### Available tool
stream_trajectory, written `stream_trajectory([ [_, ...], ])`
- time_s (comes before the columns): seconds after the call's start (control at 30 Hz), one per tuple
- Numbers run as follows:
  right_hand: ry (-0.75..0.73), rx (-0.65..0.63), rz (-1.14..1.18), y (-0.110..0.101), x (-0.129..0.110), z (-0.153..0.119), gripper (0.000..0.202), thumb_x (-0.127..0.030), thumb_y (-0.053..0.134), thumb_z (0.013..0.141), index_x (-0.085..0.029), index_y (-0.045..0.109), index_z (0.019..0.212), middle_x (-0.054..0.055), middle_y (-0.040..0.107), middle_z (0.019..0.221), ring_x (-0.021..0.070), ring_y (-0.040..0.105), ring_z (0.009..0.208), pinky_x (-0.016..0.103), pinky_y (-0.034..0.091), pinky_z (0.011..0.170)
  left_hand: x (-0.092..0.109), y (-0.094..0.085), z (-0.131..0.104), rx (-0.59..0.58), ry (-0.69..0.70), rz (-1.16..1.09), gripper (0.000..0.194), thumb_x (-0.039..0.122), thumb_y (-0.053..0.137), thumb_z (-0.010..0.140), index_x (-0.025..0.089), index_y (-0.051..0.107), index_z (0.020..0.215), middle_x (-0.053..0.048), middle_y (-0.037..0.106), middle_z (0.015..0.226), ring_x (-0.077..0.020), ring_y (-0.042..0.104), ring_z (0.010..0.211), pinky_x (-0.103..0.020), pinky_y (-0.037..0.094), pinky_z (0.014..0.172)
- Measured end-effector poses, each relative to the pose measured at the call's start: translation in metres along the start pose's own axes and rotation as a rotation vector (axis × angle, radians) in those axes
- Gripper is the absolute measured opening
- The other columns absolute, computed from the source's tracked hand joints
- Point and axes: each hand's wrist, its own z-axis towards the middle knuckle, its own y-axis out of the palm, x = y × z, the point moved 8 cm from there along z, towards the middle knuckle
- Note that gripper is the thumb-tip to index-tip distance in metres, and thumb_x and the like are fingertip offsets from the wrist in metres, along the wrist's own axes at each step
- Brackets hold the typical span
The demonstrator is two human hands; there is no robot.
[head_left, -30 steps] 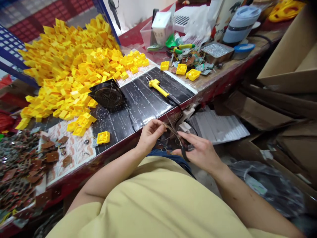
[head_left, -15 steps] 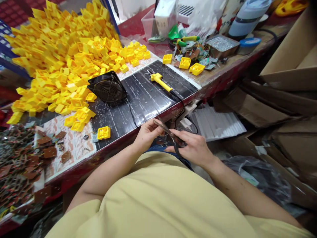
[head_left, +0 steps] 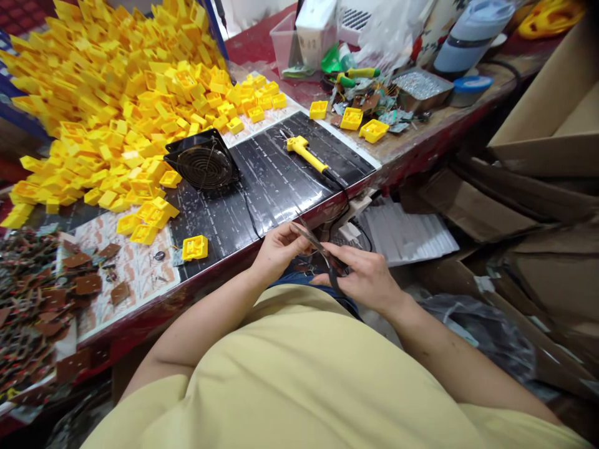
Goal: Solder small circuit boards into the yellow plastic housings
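Just off the table's front edge, my right hand [head_left: 367, 277] is closed round the black handles of a pair of scissors [head_left: 334, 277]. Their dark blades point up and left, toward the fingers of my left hand [head_left: 281, 248]. Those fingers are pinched together beside the blade tips; what lies between them is too small to make out. Beyond my hands, a yellow-handled soldering iron [head_left: 306, 154] lies on the black mat [head_left: 276, 187]. To its left a black fan [head_left: 204, 163] is propped up, and a single yellow plastic housing [head_left: 195, 248] sits near the edge.
A big heap of yellow housings [head_left: 126, 93] covers the back left. Brown circuit boards with wires [head_left: 40, 299] pile up at front left. A metal tray [head_left: 423, 87], green-handled pliers [head_left: 358, 73] and a blue-lidded tub [head_left: 470, 90] stand back right. Cardboard boxes [head_left: 552, 262] lie at right.
The camera view has shifted slightly. My hands and the scissors keep almost the same pose; nothing on the table has visibly moved.
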Motion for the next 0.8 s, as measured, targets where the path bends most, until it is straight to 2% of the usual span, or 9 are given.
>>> stream_trajectory([
  [0.2,-0.036,-0.022,0.062,-0.001,0.001,-0.001,0.052,-0.054,0.070,0.081,-0.019,0.065,0.119,0.005,0.071,0.087,0.0118,0.065,0.068,0.020,0.053,0.072,0.001,0.003,0.000,0.016,-0.002,-0.008,0.035,0.044,0.083,0.067,0.014,0.064,0.068,0.001,0.062,0.064,-0.0063,0.055,0.057,-0.018,0.047,0.058],
  [0.4,-0.054,-0.016,0.104,-0.005,0.004,-0.007,0.051,-0.053,0.070,0.081,-0.020,0.065,0.119,0.005,0.071,0.084,0.0144,0.068,0.073,0.020,0.055,0.071,0.001,0.007,-0.001,-0.012,-0.009,0.038,0.034,0.043,0.082,0.068,0.014,0.065,0.069,0.000,0.065,0.068,-0.0077,0.059,0.059,-0.019,0.049,0.058],
  [0.6,-0.016,-0.024,0.137,-0.015,0.017,-0.025,0.055,-0.051,0.075,0.077,-0.020,0.065,0.121,0.006,0.073,0.090,0.0171,0.070,0.077,0.024,0.058,0.075,-0.003,0.025,0.003,-0.069,-0.038,0.090,0.036,0.046,0.082,0.068,0.013,0.065,0.068,0.000,0.064,0.065,-0.0072,0.057,0.056,-0.019,0.047,0.057],
  [0.8,0.077,-0.012,0.189,-0.025,0.033,-0.049,0.054,-0.049,0.078,0.073,-0.020,0.067,0.118,0.006,0.072,0.099,0.0178,0.070,0.080,0.024,0.059,0.077,-0.020,0.047,0.010,-0.151,-0.115,0.136,0.041,0.050,0.081,0.066,0.013,0.063,0.067,0.000,0.062,0.059,-0.0075,0.055,0.054,-0.020,0.046,0.055],
])
